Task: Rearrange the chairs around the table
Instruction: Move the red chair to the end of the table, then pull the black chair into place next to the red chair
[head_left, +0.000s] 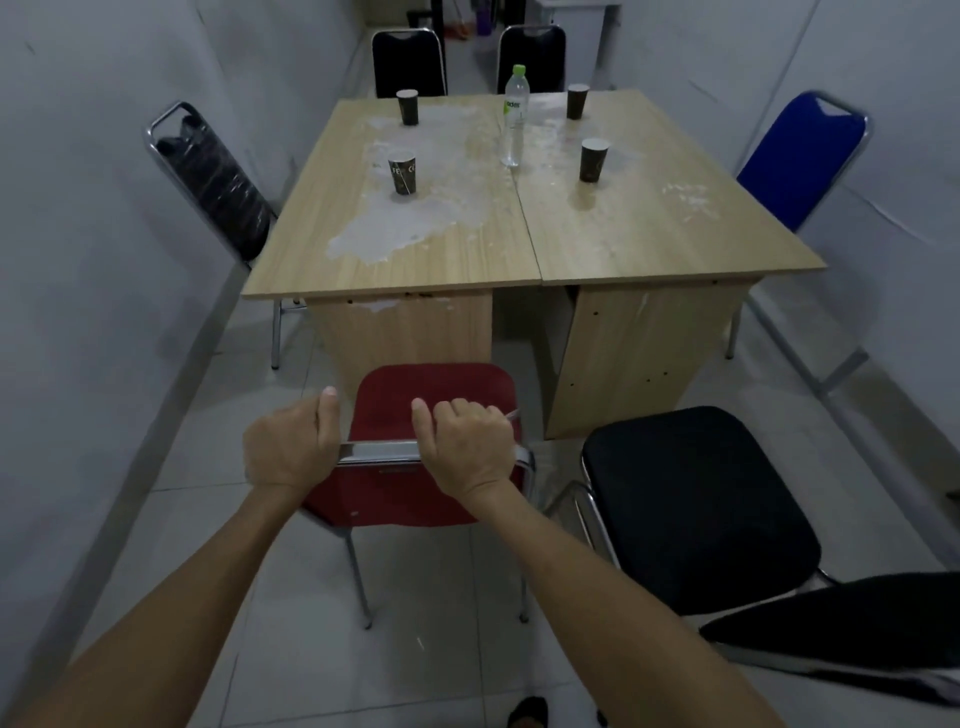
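Nearest you, both hands are closed over the chrome top rail of the red chair. Your left hand wraps the rail's left end, fingers curled under and thumb up; your right hand grips the right end the same way. The red chair faces the table, its seat stopping short of the near edge on the left half, so it looks only partly pushed in.

Just to the right, the black chair stands skewed on the floor, near the table's near right corner but turned away from it and well out from the edge. That one seems not yet dealt with. A second dark padded shape at the lower right is cut off by the frame; you cannot tell what it belongs to.

Further along, the wrapped chair stands at the left edge, leaning outward towards the wall, and the blue chair stands at the right edge; both appear roughly in place. At the far edge, two dark chairs sit side by side with their backs showing above the tabletop, looking settled.

So judge the far end and sides as done, the red chair in progress, and the skewed black chair as the main work left.

On the tabletop, four cups and a bottle stand upright.
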